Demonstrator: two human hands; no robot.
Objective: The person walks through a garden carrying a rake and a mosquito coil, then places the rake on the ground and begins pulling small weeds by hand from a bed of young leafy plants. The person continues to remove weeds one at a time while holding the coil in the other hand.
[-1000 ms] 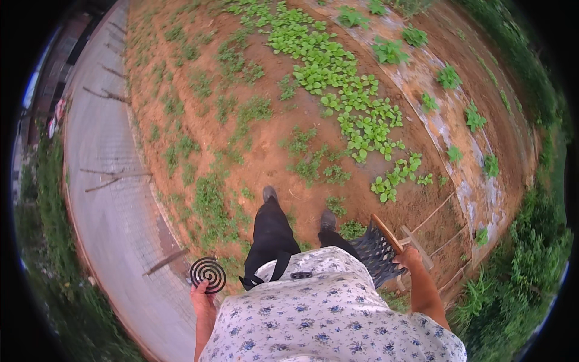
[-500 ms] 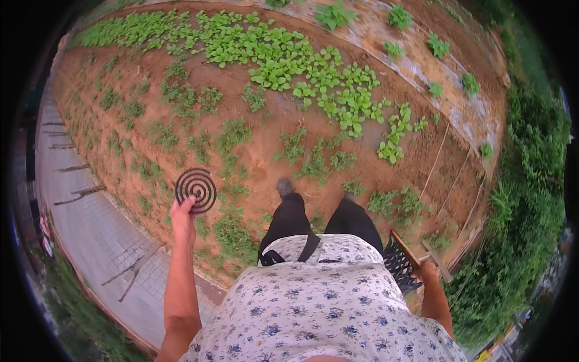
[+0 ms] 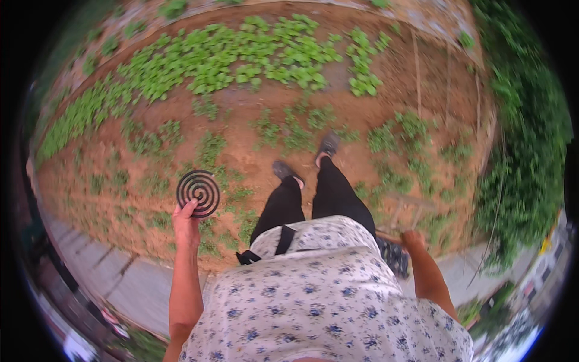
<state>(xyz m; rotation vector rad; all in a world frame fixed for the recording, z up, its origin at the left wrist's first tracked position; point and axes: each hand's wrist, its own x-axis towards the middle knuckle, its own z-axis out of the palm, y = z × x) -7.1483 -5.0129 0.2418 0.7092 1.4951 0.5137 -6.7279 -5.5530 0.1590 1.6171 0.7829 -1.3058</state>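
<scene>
- Black spiral coil [image 3: 198, 193]: flat, round disc of concentric rings, held up in front of me on my left side, above the red-brown soil [image 3: 241, 120].
- My left hand [image 3: 186, 224] sits directly below the coil; its fingers grasp the lower edge of the disc, and the forearm runs down to the lower edge of the view.
- My right hand [image 3: 412, 240] is well apart from the coil, on the far side of my body. It is clenched around a thin wooden handle [image 3: 389, 237]; a dark mesh object [image 3: 395, 258] shows just below it, partly hidden by my floral shirt [image 3: 325, 295].
- My legs in black trousers [image 3: 313, 202] and dark shoes stand between the two hands.
- Green low plants [image 3: 241, 60] grow in rows beyond my feet; a paved path [image 3: 126, 280] lies behind my left arm.
</scene>
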